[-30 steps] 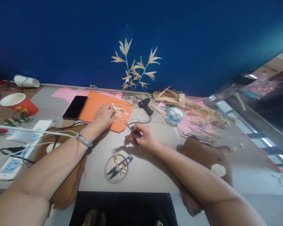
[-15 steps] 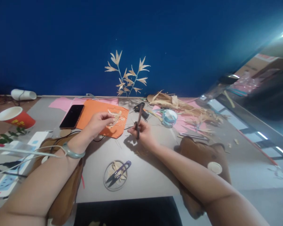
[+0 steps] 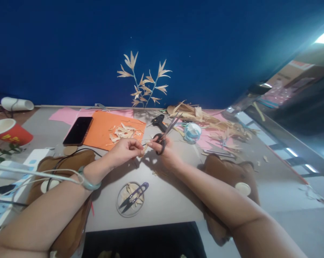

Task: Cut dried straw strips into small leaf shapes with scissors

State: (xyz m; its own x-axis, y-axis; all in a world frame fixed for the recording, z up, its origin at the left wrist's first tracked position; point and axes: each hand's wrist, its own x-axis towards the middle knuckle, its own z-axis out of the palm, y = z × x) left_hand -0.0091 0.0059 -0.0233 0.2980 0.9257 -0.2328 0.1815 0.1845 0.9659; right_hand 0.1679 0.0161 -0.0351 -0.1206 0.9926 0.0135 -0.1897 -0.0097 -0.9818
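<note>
My left hand pinches a small pale piece of dried husk above the table, left of my right hand. In my right hand are dark-handled scissors, their blades pointing up and away, slightly apart. The fingertips of my right hand also meet the husk piece. Behind my left hand, several pale husk pieces lie on an orange sheet. A black glue gun rests beyond my hands. Nearer to me, thread snips lie across a round dish of husk pieces.
A branch with husk leaves stands against the blue partition. A heap of dried husk and a tape roll lie right. Leftward are a phone, a red paper cup, a power strip and brown cushions.
My left hand has moved right and toward me, off the orange sheet, bringing a husk piece to my right hand. The scissors have tilted to the right and their blades have parted.
</note>
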